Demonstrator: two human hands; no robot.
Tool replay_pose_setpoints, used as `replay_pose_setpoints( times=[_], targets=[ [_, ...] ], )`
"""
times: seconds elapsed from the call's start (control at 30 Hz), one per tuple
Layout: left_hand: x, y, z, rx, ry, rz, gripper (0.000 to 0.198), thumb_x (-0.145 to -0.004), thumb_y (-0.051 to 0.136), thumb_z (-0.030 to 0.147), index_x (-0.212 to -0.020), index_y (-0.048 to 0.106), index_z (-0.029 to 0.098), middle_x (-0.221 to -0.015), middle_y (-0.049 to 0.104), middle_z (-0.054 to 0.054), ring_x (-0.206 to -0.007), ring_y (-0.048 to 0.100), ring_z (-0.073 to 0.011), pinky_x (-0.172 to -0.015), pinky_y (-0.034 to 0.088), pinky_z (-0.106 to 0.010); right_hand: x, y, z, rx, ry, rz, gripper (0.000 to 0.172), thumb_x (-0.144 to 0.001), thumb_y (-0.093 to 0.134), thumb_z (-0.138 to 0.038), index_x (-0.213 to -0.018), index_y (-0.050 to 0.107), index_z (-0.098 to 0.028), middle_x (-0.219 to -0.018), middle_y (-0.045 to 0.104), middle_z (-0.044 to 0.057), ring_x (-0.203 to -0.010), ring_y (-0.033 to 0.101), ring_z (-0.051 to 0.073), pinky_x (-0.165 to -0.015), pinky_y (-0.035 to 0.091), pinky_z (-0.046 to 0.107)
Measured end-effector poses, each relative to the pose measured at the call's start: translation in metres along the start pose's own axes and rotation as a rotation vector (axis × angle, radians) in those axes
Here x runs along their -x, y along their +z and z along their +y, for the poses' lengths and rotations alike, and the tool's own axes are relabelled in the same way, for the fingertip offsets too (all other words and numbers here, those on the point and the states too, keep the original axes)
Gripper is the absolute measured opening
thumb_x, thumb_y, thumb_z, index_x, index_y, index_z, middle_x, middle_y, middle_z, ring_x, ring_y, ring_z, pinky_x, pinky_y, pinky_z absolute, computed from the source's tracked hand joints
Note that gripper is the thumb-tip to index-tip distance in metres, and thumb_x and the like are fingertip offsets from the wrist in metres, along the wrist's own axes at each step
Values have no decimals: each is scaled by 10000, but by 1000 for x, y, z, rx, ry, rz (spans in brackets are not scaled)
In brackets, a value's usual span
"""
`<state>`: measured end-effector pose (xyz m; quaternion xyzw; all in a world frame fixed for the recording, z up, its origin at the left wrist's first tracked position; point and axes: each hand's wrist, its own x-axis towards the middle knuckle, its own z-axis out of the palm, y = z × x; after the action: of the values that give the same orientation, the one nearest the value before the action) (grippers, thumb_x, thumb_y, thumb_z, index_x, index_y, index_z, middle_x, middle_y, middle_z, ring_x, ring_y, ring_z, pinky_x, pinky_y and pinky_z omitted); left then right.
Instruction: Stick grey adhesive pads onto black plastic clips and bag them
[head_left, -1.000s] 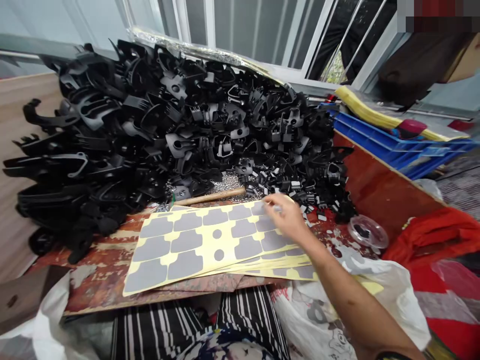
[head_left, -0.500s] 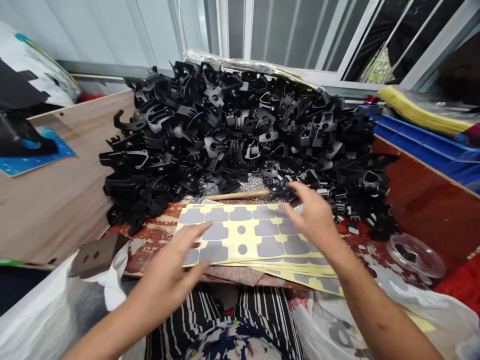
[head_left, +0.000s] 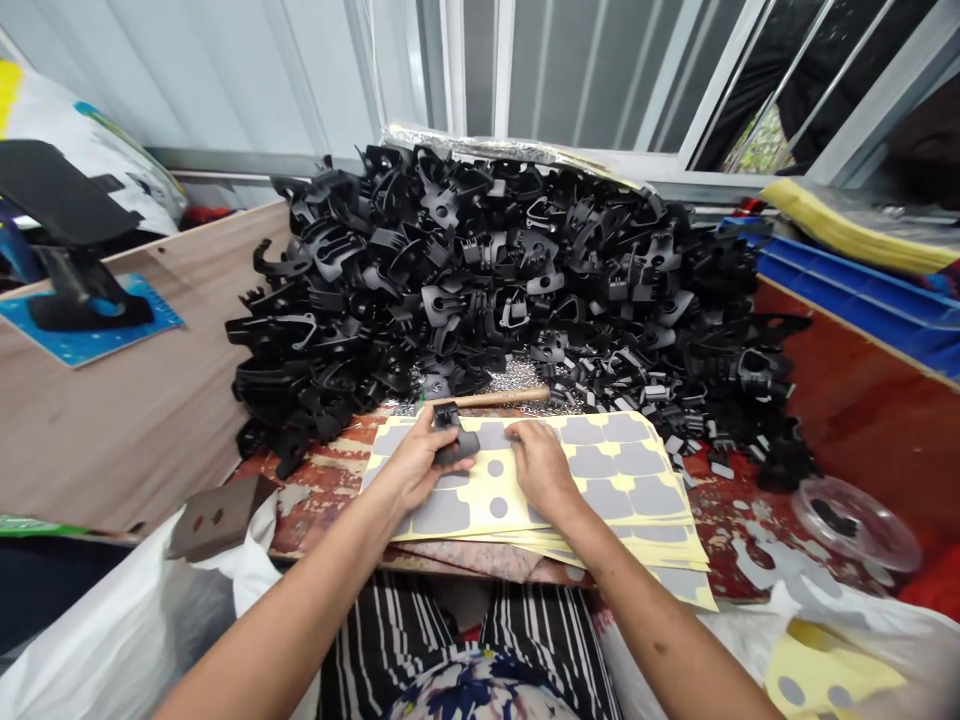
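Observation:
My left hand (head_left: pixel 424 458) is closed around a black plastic clip part (head_left: pixel 456 440), held just above the sticker sheets. To its right, my right hand (head_left: pixel 541 468) is low over the top sheet with its fingers drawn together; anything at their tips is hidden or too small to name. Under both hands lies a stack of yellow backing sheets with grey die-cut stickers (head_left: pixel 637 460), some shaped panels and some round dots. A thin wooden stick (head_left: pixel 502 397) rests just behind the stack.
A large heap of black plastic parts (head_left: pixel 480 270) covers the back. Small metal pieces (head_left: pixel 516 375) lie before it. A brown block (head_left: pixel 217 515) stands left, a clear round dish (head_left: pixel 855 525) right. Blue crate (head_left: pixel 855 300) back right; black stand (head_left: pixel 82 290) far left.
My left hand has come up and inward, and a black plastic part now shows in it. My right hand has moved left and back from the small parts onto the sheet.

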<state>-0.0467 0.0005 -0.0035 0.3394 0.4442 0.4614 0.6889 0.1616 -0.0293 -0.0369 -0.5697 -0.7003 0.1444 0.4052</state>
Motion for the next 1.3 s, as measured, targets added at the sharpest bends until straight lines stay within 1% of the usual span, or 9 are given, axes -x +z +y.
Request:
replay_pose_setpoints(
  times=[0.07,0.17,0.23,0.33,0.4,0.57,0.67,0.9,1.3],
  targets=[
    [-6,-3,-6,25,-10,7,575,-763,727,91,-1266,533,291,-940,635,-9,-688,707,-171,-568,639,-309,3,8,2,-2,22,6,242,-895,473,-90,-974,666,-213,-1034,712,114,-1045,599,301,-961,482,481],
    [-10,-6,-13,61,-13,20,535,-785,721,108,-1254,530,282,-918,647,-17,-716,750,-213,-547,624,-283,5,0,4,-91,93,-27,221,-952,480,-177,-1021,685,-224,-1018,719,89,-1009,624,277,-919,503,438],
    [-11,-6,-14,103,-23,56,491,-786,724,107,-1211,533,263,-898,654,-20,-723,758,-222,-553,619,-275,4,-16,5,-284,161,-186,216,-996,489,-268,-1016,700,-228,-1014,728,73,-1016,653,257,-937,505,416],
    [-13,-6,-13,175,-34,101,474,-783,744,112,-1175,523,259,-934,677,-33,-741,760,-224,-566,608,-266,1,-43,1,-651,206,-553,266,-1029,513,-400,-995,701,-214,-1003,752,69,-1017,685,244,-978,491,408],
    [-13,-5,-11,208,-24,111,490,-770,768,116,-1168,525,265,-959,679,-32,-755,754,-221,-575,599,-264,0,-56,-5,-784,191,-621,220,-979,614,-418,-1025,678,-212,-1006,754,68,-1001,688,243,-956,494,398],
    [5,3,-4,317,-43,20,545,-785,839,220,-1255,577,307,-1008,656,-2,-762,682,-157,-676,609,-300,1,-48,-26,-635,190,-129,190,-846,739,-232,-995,623,-249,-877,658,0,-872,634,194,-859,501,342],
    [21,12,1,422,-93,-84,464,-853,800,390,-1266,614,287,-1042,658,-24,-754,649,-152,-694,601,-312,-1,-30,-38,-583,173,0,177,-868,705,-214,-1026,634,-252,-893,652,5,-884,627,193,-863,498,344],
    [30,21,2,497,-120,-186,383,-927,698,459,-1245,596,272,-1028,652,-57,-822,660,-208,-729,625,-393,-4,-3,-40,-580,169,69,99,-892,698,-228,-978,651,-246,-912,656,16,-890,621,201,-855,504,354],
    [27,16,2,558,-128,-186,321,-961,663,425,-1232,604,266,-970,620,-39,-752,612,-159,-689,637,-366,-11,2,-34,-531,135,-4,87,-919,686,-223,-990,647,-254,-925,656,12,-902,624,200,-852,507,343]
  ],
)
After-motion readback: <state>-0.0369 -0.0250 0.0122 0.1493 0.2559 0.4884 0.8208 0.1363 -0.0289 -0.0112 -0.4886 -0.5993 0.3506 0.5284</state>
